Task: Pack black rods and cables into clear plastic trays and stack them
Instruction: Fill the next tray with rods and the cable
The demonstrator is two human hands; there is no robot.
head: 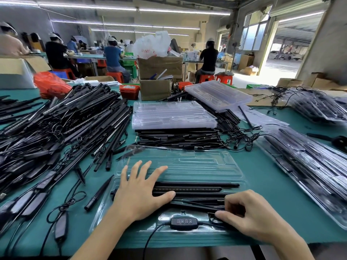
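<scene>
One open clear tray [197, 162] sits on the green table [262, 177] right at the near edge, and I count roughly four or five black rods [197, 186] lying side by side in its lower half (they overlap, so an exact count is hard). One inline controller [185, 221] with four buttons lies in the tray's front slot, its cable running off both ends.

Two hands in view. The left hand [139, 190] lies flat, fingers straight and spread, palm pressing down on the left ends of the rods, thumb stretched along them. The right hand [251, 214] is curled, fingertips pinching the cable [213, 216] at the tray's right front corner.

Behind the tray there's one stack of empty clear trays [174, 115] resting on a bundle of rods, and a second stack [217, 94] tilted further back. On the left, a big loose heap of rods and cables [56, 124], way too many to count. On the right, two piles of packed trays [308, 162], one near and one far.
</scene>
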